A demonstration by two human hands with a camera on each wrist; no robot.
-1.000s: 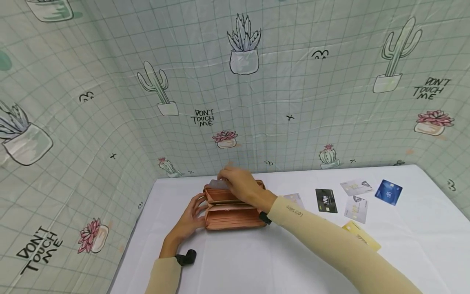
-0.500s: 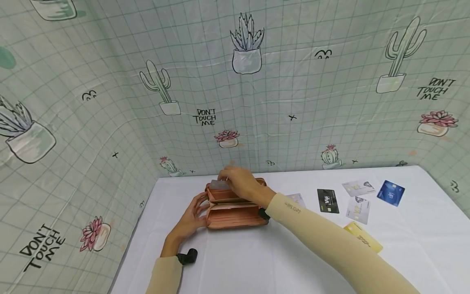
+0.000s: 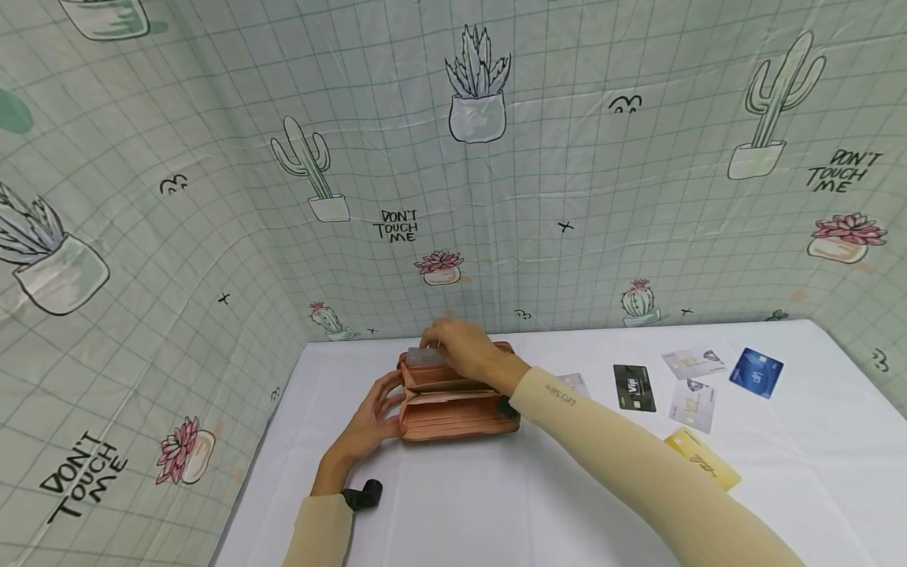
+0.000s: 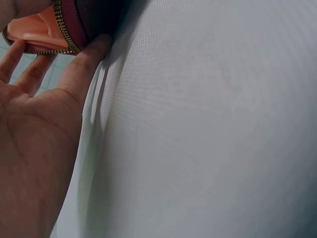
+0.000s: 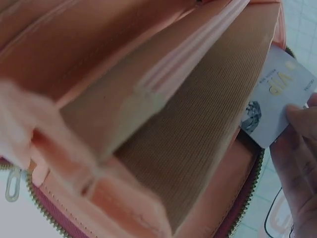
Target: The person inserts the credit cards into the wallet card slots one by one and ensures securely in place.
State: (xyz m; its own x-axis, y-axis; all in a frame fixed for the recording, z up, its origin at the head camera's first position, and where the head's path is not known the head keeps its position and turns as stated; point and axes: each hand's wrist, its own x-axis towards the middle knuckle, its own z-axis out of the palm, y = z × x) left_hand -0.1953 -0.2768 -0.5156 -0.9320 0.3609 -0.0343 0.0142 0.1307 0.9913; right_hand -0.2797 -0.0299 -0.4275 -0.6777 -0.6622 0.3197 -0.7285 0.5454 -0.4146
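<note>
An orange zip-around wallet lies spread open on the white table, its pockets and card slots facing up. My left hand holds its left end; in the left wrist view, the fingers are against the zipped edge. Reaching across the wallet, my right hand pinches a silver VIP card between thumb and fingers. That card's lower part sits inside the far section, behind the tan divider. From the head, only a grey strip of the card shows beside the right fingers.
Right of the wallet lie a black VIP card, two silver cards, a blue card and a yellow card. Another silver card is partly covered by the right sleeve. A patterned cloth wall rises behind the table.
The view has shifted slightly. Both hands keep almost the same place at the wallet, the right still pinching the card; its forearm has moved slightly left.
</note>
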